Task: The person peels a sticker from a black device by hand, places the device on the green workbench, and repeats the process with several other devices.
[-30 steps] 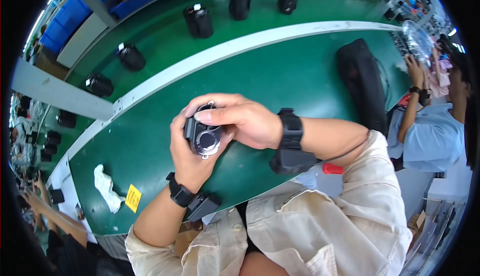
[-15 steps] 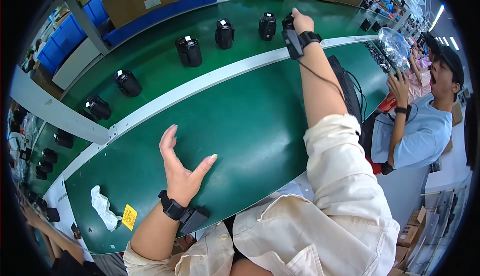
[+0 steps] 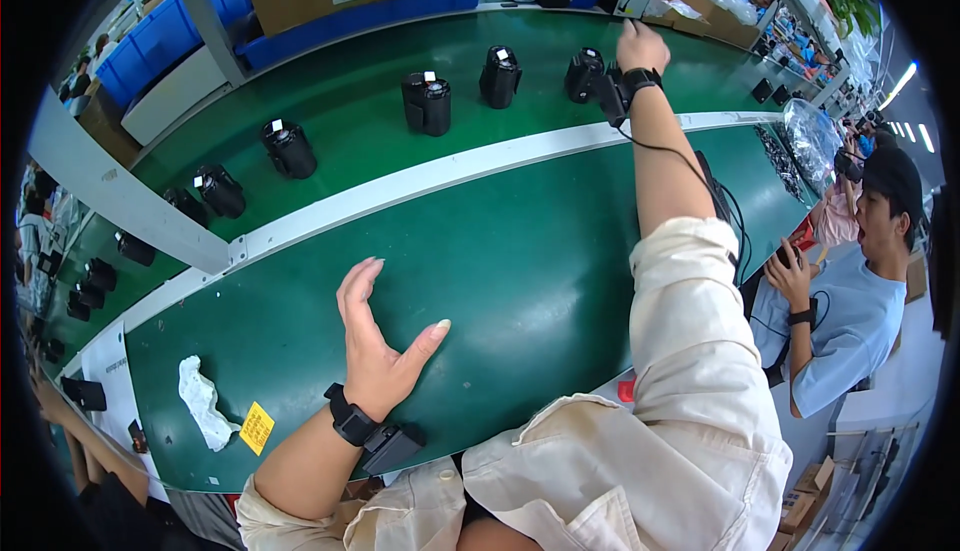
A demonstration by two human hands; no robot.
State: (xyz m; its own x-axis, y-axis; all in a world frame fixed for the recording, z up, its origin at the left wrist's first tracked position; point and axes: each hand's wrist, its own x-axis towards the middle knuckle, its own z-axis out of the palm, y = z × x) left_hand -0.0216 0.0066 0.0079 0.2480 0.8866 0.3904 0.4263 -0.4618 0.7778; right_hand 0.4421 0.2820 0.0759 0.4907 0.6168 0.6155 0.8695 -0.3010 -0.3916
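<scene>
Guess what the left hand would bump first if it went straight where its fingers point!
The left hand would probably bump the white rail first, but heights are hard to judge, so it might pass over.

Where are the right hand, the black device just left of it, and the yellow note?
Right hand [image 3: 642, 48]: head view, on the middle of the hand.
Black device [image 3: 582, 78]: head view, on the middle of its dark body.
Yellow note [image 3: 257, 428]: head view, on the middle of its face.
</scene>
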